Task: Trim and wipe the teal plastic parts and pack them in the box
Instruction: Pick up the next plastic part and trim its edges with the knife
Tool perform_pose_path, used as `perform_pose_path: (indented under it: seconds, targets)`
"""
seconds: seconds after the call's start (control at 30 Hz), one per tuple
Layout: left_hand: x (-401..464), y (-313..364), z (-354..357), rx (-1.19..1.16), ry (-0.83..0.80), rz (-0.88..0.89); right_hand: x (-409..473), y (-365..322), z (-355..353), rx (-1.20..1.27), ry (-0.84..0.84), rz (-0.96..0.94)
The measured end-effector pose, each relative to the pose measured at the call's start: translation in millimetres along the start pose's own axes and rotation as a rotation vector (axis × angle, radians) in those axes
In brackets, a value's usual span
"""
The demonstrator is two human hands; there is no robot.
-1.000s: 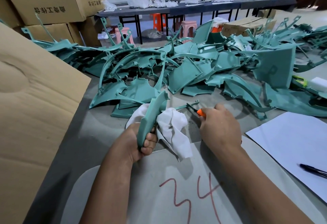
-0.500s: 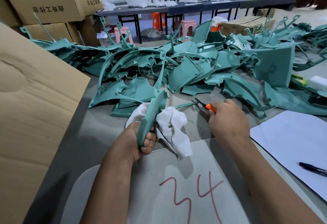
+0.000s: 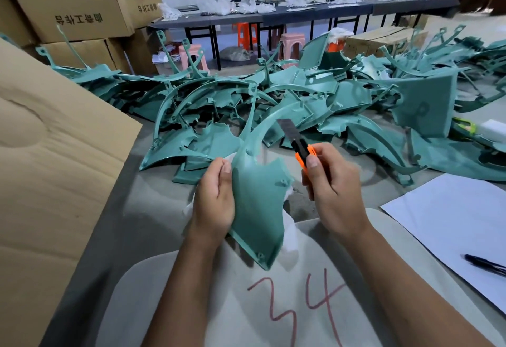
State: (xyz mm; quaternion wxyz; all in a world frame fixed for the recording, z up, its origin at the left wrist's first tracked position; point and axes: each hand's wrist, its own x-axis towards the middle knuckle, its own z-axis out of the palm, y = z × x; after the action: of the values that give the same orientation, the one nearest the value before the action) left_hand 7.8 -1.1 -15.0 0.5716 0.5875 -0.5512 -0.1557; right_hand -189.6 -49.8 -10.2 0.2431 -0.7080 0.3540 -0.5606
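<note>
A cardboard box flap [image 3: 54, 160] covers the desk's left edge. The left hand [image 3: 215, 201] grips a teal part [image 3: 257, 204] by its left edge, holding it upright above the desk's near edge with a white cloth [image 3: 290, 239] behind it. The right hand [image 3: 332, 196] clasps an orange utility knife [image 3: 299, 146], blade up beside the part. More teal parts [image 3: 315, 100] pile across the middle. White paper [image 3: 449, 218] and a pen [image 3: 484, 264] lie at the near right corner.
</note>
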Motion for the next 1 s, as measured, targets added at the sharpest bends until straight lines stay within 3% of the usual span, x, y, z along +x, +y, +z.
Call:
perform_pose_path:
  seconds: [0.1,0.2,0.4,0.57,0.73,0.87,1.0]
  targets:
    - [-1.3,-0.1,2.3,0.003,0.035,0.068,-3.1,-4.8,1.3,0.166,-0.076,-0.004]
    - [-1.0,2.8,4.5,-0.192,0.081,-0.038,-5.3,-10.1,2.1,0.247,-0.158,-0.010]
    - [-1.1,5.4,4.7,-0.447,0.137,-0.252,-6.7,-15.6,5.7,0.089,-0.176,-0.119]
    - [-1.9,10.2,9.7,-0.474,0.141,-0.294,-8.4,-17.6,13.1,-0.034,-0.138,-0.197]
    - [-3.7,10.4,16.4,-0.433,0.148,-0.321,-5.7,-17.3,10.1,0.004,-0.160,-0.241]
    - [-5.2,8.4,19.7,-0.449,0.089,-0.342,-6.7,-16.4,8.4,0.059,-0.129,-0.219]
    - [-7.3,7.6,20.4,-0.490,0.015,-0.350,-8.1,-12.7,11.9,-0.046,-0.051,-0.159]
